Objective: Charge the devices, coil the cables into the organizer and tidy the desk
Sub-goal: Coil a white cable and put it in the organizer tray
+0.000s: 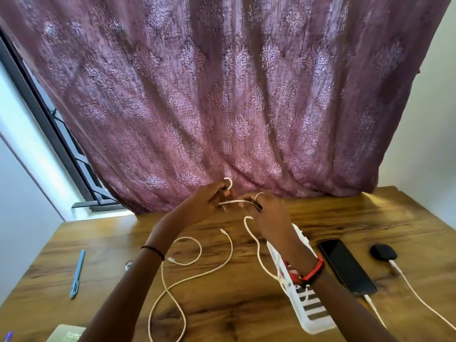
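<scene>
Both hands are raised above the desk (234, 313), sharing one white cable (233, 201). The left hand (207, 201) pinches it with curled fingers, a small loop poking above them; the right hand (270, 214) curls round the stretch beside it. The cable's tail drops to the white organizer (309, 314) under the right wrist, and a second cable (232, 248) lies loose on the desk

Phone (346, 266) right of organizer (309, 314)
</scene>
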